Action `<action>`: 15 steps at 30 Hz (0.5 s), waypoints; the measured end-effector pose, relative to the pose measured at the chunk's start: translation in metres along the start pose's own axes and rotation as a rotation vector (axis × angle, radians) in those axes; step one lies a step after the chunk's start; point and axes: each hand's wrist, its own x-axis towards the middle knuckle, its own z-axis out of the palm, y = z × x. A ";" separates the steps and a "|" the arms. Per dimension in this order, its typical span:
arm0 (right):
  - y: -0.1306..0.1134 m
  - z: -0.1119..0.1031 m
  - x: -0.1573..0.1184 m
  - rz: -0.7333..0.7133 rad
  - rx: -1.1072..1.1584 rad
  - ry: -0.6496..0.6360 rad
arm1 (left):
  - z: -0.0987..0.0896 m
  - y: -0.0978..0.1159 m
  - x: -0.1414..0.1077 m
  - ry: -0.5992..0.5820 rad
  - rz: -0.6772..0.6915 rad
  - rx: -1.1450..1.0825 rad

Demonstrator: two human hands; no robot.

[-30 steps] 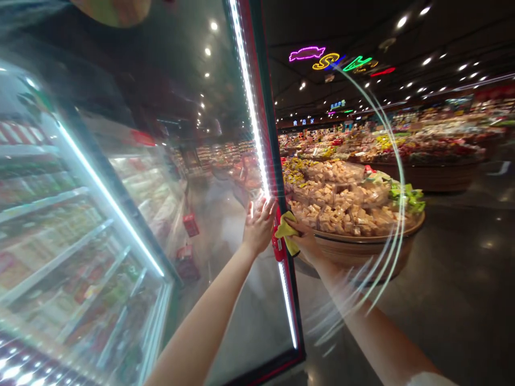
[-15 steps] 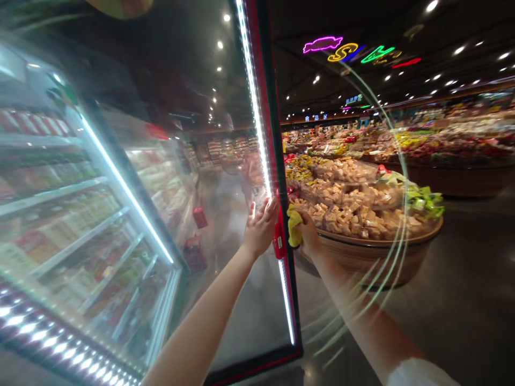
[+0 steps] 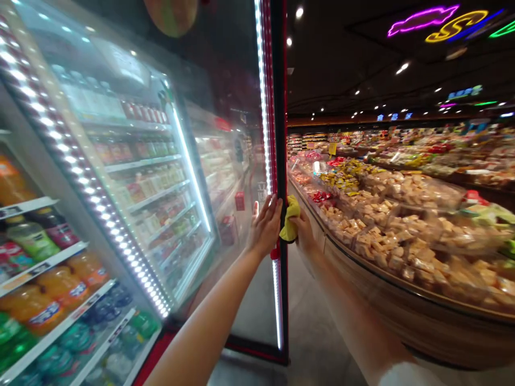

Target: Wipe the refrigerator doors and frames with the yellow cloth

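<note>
A glass cooler door [image 3: 241,268] with a dark frame and a bright light strip stands open in front of me. My left hand [image 3: 264,226] lies against the door's inner side near its edge, fingers stretched upward and holding nothing. On the outer side of the frame, my right hand [image 3: 303,229] grips a yellow cloth [image 3: 289,220] that touches the door edge. A small red part [image 3: 274,253] of the door shows just below my left hand.
Lit cooler shelves [image 3: 64,262] with bottled drinks are at the left. A round-edged wooden display counter [image 3: 402,300] heaped with wrapped goods [image 3: 378,236] curves along the right. Neon shapes [image 3: 456,27] hang above.
The view has turned, so more of the cooler shelves shows at the left and the display counter looks larger. Both hands remain at the door edge, the cloth now nearer the frame.
</note>
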 end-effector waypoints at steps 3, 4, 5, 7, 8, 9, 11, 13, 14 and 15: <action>0.001 0.005 -0.001 0.043 0.030 -0.039 | -0.006 0.005 -0.009 -0.013 -0.083 0.035; 0.001 0.007 -0.002 0.058 0.033 -0.045 | -0.009 0.006 -0.011 -0.014 -0.100 0.056; 0.001 0.008 -0.005 0.068 0.032 -0.049 | -0.012 0.007 -0.014 -0.014 -0.111 0.079; 0.002 0.011 -0.012 0.063 0.009 -0.067 | -0.020 0.009 -0.017 -0.007 -0.120 0.128; 0.002 0.012 -0.018 0.042 -0.013 -0.089 | -0.024 0.009 -0.019 0.003 -0.122 0.150; 0.001 0.014 -0.023 0.002 -0.047 -0.119 | -0.029 0.008 -0.020 0.018 -0.119 0.169; -0.003 0.019 -0.035 -0.147 -0.161 -0.185 | -0.039 0.003 -0.023 0.059 -0.102 0.195; -0.010 0.026 -0.044 -0.376 -0.335 -0.249 | -0.050 -0.004 -0.029 0.105 -0.067 0.209; -0.015 0.030 -0.047 -0.498 -0.432 -0.274 | -0.057 -0.008 -0.033 0.123 -0.043 0.212; -0.020 0.035 -0.049 -0.611 -0.525 -0.296 | -0.064 -0.012 -0.038 0.136 -0.020 0.214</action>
